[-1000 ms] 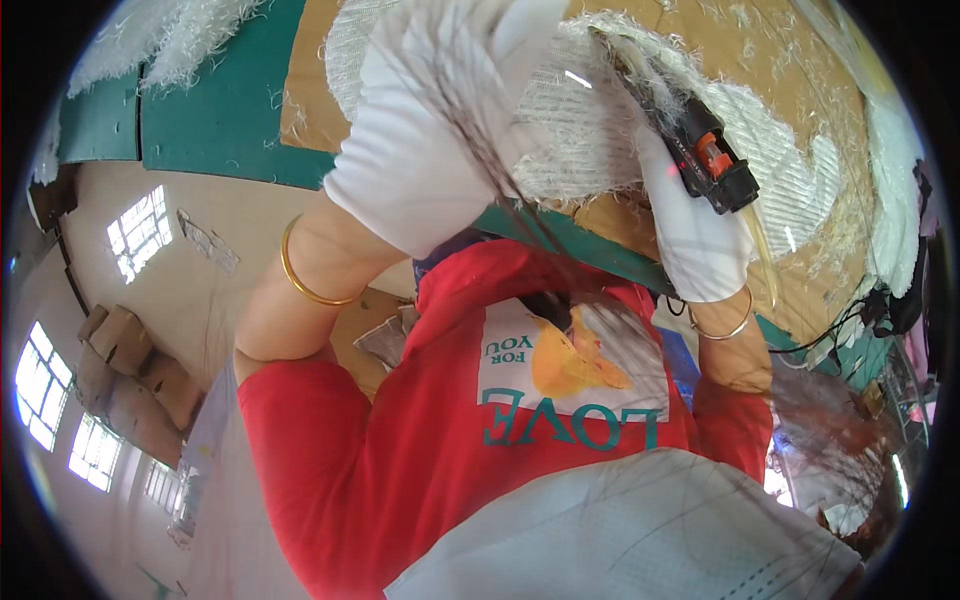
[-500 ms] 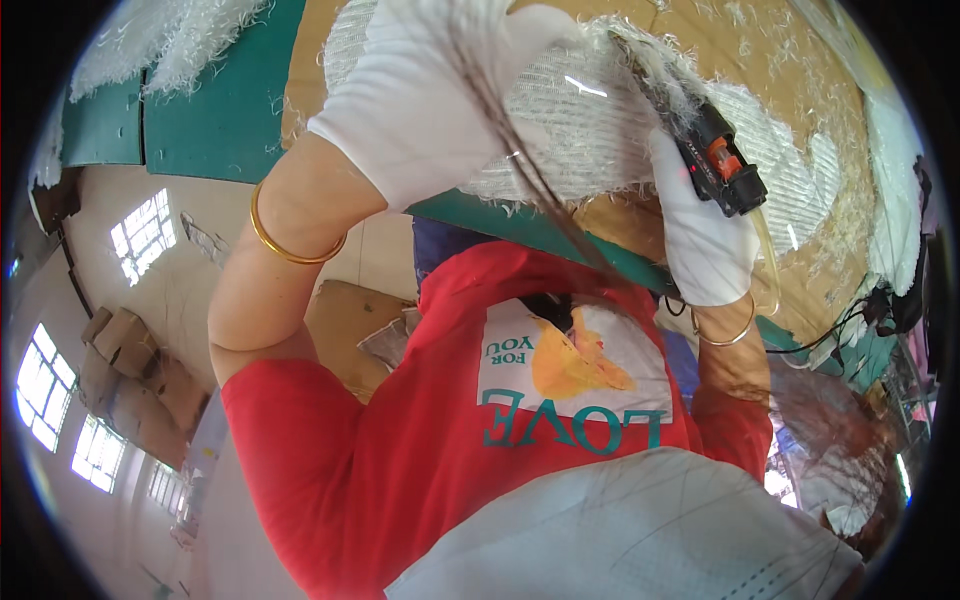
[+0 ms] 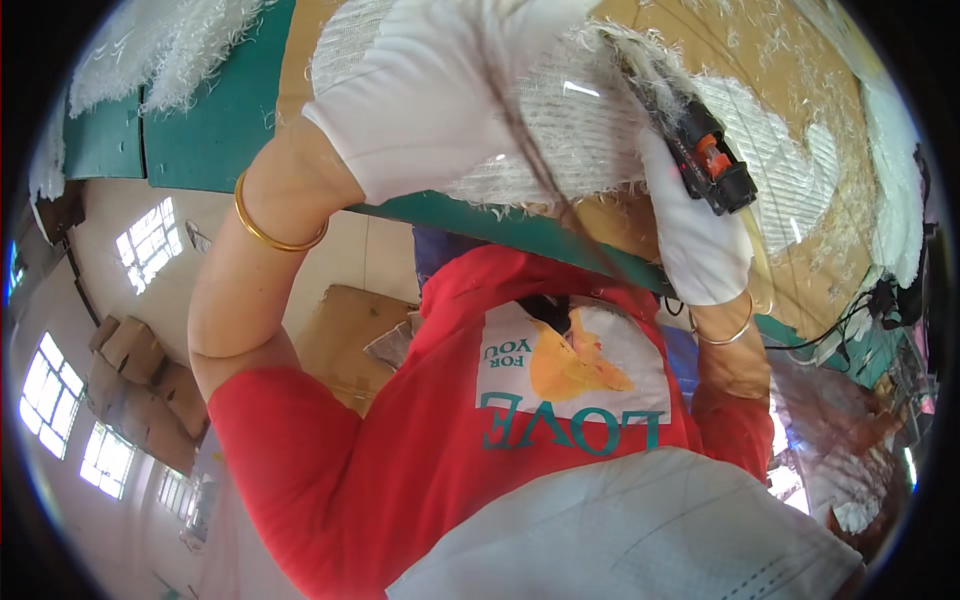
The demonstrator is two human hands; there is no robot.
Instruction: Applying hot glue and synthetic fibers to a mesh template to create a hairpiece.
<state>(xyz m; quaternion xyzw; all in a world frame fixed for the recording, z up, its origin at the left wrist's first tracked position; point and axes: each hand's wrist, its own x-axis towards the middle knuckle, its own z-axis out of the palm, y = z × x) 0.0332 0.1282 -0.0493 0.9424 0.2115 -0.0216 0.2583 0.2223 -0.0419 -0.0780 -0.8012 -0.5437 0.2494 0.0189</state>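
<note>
My left hand (image 3: 430, 105), in a white glove, reaches over a white ribbed fabric piece (image 3: 560, 120) with frayed, fringed edges. Its fingers run to the top edge and are hard to make out, so I cannot tell whether they grip the fabric. On the right, my right hand (image 3: 695, 225), also gloved, is closed around a black hand tool (image 3: 705, 150) with an orange part and a pale tube at its rear end. White fuzz covers the tool's far end, which rests at the fabric. Exactly what kind of tool it is does not show.
Brown cardboard (image 3: 810, 270) strewn with white fibres lies under the fabric, on a green-edged table (image 3: 480, 222). More fringed white material (image 3: 180, 50) lies at the far left. A dark cable (image 3: 820, 342) hangs at the right. Cardboard boxes (image 3: 145, 390) stand at the left.
My left hand and forearm have shifted slightly left and up. My right hand and the tool have moved a little left, with the tool still in its grip.
</note>
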